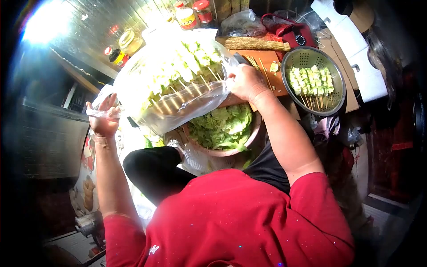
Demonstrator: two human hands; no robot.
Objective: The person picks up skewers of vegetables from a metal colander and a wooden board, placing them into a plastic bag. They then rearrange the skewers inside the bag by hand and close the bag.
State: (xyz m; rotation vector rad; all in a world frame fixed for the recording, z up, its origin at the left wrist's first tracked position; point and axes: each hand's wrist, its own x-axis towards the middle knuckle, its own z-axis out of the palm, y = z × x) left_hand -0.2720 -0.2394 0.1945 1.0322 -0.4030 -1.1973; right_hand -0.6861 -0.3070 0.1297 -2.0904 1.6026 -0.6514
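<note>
A clear plastic bag is stretched between my two hands over a tray-like shape that is partly hidden by it. Rows of skewered green leaves lie in the bag, their bare stick ends pointing toward me. My left hand is at the left side, its fingers closed on a gathered edge of the bag. On the other side my right hand grips the bag's right edge. Below the bag sits a pink basin of loose lettuce leaves, between my legs.
To the right, a metal colander holds more leaf skewers. Bare sticks lie on an orange board near a straw brush. Bottles and jars stand along the back. White foam pieces are at far right.
</note>
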